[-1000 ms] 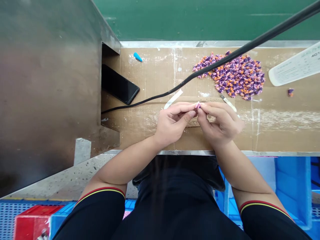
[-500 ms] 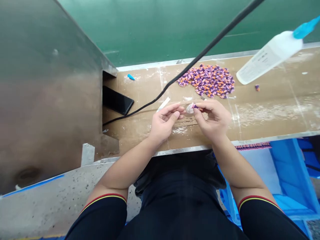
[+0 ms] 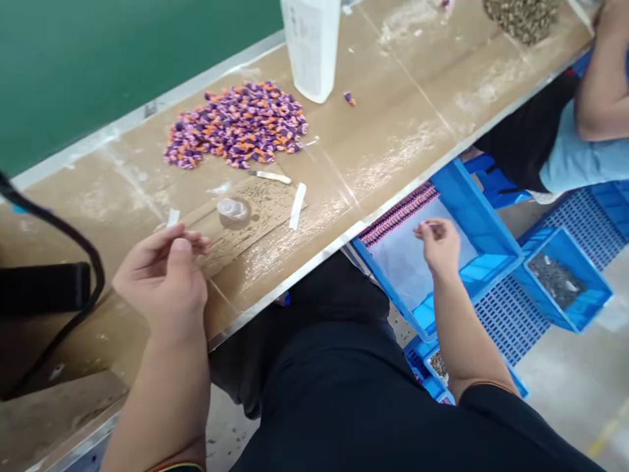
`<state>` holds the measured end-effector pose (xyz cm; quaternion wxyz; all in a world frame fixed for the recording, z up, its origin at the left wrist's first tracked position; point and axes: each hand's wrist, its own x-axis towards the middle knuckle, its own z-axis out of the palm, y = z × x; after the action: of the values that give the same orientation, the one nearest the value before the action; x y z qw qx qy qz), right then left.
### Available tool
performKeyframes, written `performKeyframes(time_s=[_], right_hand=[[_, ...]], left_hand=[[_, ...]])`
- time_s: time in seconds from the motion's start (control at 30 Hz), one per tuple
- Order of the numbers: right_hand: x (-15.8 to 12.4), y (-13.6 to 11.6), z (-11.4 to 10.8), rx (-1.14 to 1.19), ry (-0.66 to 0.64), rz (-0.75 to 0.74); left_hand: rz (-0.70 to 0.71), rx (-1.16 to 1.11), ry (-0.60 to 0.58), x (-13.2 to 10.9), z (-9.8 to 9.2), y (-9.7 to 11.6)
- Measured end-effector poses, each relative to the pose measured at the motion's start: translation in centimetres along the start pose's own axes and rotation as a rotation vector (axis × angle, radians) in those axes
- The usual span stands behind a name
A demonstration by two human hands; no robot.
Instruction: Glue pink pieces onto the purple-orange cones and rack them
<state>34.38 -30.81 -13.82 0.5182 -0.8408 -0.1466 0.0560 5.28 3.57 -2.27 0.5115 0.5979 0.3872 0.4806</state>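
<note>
Over the blue crate (image 3: 491, 259), my right hand (image 3: 442, 249) is closed in a pinch on a small purple-and-pink piece (image 3: 423, 225), mostly hidden by the fingertips. Tight rows of similar pieces (image 3: 400, 213) line the crate's far side on a white sheet (image 3: 405, 262). My left hand (image 3: 164, 278) hovers at the bench, fingers loosely bent and apart from the thumb, with nothing visible in it. Right of it stands a small clear cup (image 3: 233, 210) on a wet cardboard patch. Behind lies a heap of purple, pink and orange pieces (image 3: 240, 124).
A white bottle (image 3: 312, 49) stands behind the heap, near one loose piece (image 3: 349, 98). A small knife (image 3: 270, 176) and a white strip (image 3: 297, 206) lie by the cup. A black cable (image 3: 73, 236) loops at left. At right sits another person (image 3: 590, 144); a smaller blue bin (image 3: 570, 282) is below.
My right hand has left the cup and moved right over the crate, carrying the small piece. My left hand stays near the bench. The view has swung to the right.
</note>
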Motion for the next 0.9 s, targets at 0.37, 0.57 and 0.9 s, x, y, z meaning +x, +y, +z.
performKeyframes(time_s=[0.37,0.57,0.9], right_hand=[[-1.9,0.7,3.9,-0.207,-0.561,0.053],[-1.4,1.4,4.1,-0.378,-0.677,0.128],[-1.4,2.3,4.8,-0.588,-0.82,0.174]], left_hand=[[0.128,0.132,0.122,1.0,1.1,-2.2],[0.276,0.117,0.211,1.9,1.8,-3.1],[0.31,0.154,0.171,2.3,1.2,-4.0]])
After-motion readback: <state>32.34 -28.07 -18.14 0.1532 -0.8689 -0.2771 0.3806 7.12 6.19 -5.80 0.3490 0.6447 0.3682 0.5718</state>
